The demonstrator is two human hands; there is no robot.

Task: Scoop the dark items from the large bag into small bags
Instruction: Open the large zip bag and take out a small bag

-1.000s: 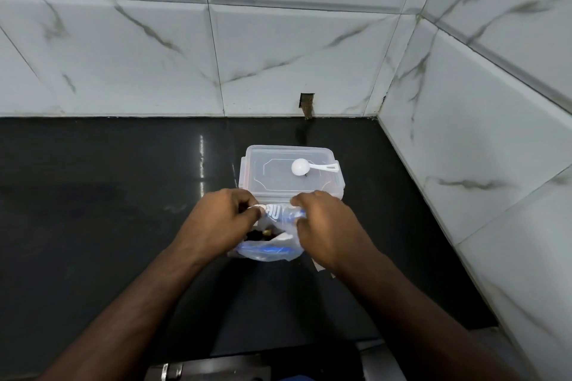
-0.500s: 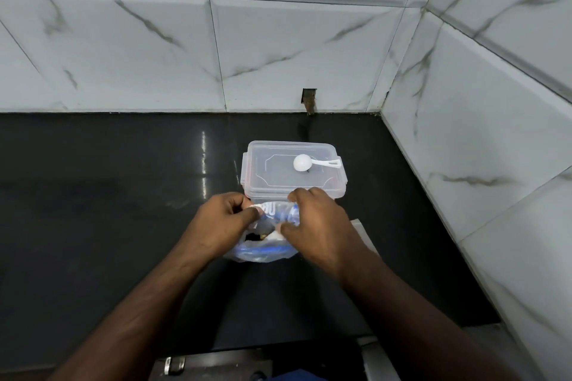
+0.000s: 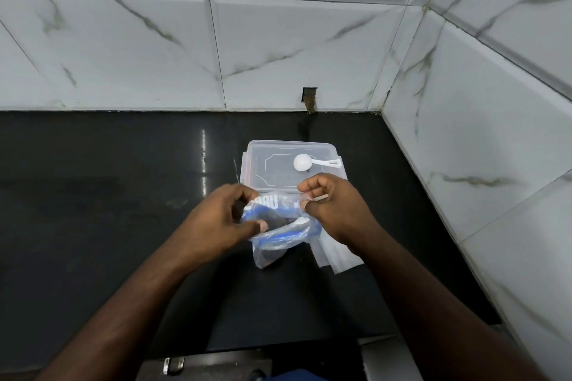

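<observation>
1. Large bag (image 3: pixel 280 244): clear plastic with blue print and white lettering, standing on the counter (image 3: pixel 108 210) in its right half, just in front of the box. Its mouth is pulled open between 2 hands.
2. Dark items (image 3: pixel 278 221): a small dark mass seen through the open mouth, inside the large bag; more dark material shows through the lower wall. Single pieces cannot be told apart.
3. Left hand (image 3: pixel 221 221): fingers curled, thumb and fingers pinching the left rim of the large bag.
4. Right hand (image 3: pixel 332 210): fingers curled, fingertips pinching the right rim of the large bag, by its top edge.
5. Small bags (image 3: pixel 339 255): flat clear plastic sheets lying on the counter, just right of the large bag, partly under the right wrist. Their count cannot be told.
6. Box (image 3: pixel 291 165): clear plastic, rectangular, lid on, behind the large bag and towards the counter's back right corner.
7. Scoop (image 3: pixel 305 162): white plastic, lying on the box lid, bowl to the left, handle pointing right.
8. Counter: black, glossy, meeting white marbled wall tiles (image 3: pixel 278 40) along its back and right edges.
9. Notch (image 3: pixel 309 99): a small dark gap in the tiles at the counter's back edge, behind the box.
</observation>
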